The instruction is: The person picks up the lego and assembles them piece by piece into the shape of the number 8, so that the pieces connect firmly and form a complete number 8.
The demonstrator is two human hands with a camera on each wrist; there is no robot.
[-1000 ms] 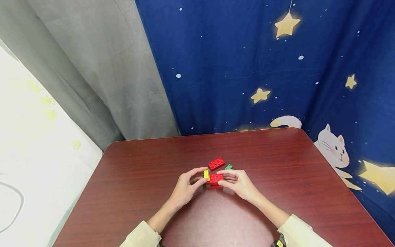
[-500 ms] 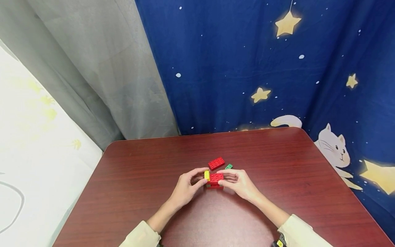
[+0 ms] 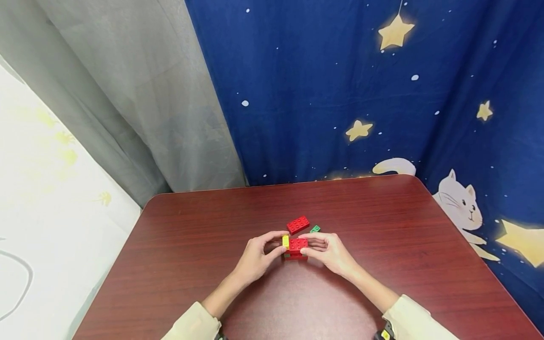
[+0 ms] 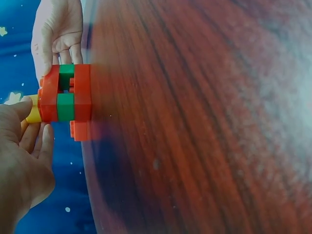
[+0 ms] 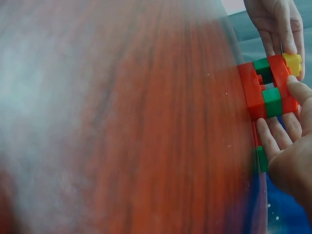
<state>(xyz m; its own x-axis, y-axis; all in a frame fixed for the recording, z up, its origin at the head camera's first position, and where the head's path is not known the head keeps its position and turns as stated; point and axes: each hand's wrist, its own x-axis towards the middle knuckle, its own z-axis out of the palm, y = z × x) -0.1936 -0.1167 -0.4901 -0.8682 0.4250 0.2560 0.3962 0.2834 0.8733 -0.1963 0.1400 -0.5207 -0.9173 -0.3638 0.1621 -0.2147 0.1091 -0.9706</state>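
With thumb and fingers my left hand (image 3: 257,259) pinches a small yellow toy building brick (image 3: 285,242) at the left end of a stack's top red brick (image 3: 299,244). The yellow brick meets that red brick's studded face; whether it is fully pressed on, I cannot tell. My right hand (image 3: 331,255) grips the stack's right end, thumb in front and fingers behind. Between the top red brick and a bottom red brick (image 4: 83,92) sit two green bricks, one green brick (image 4: 65,107) at the left end and another green brick (image 5: 272,102) at the right, with a gap between.
Just behind the stack lies a loose red brick (image 3: 298,225) with studs up. A small green brick (image 3: 315,229) rests to its right, behind my right hand. All stand on a dark red wooden table (image 3: 204,226), with curtains beyond its far edge.
My left hand has shifted the yellow brick slightly right and straightened it on the top red brick's left end. The right hand and the stack have hardly moved.
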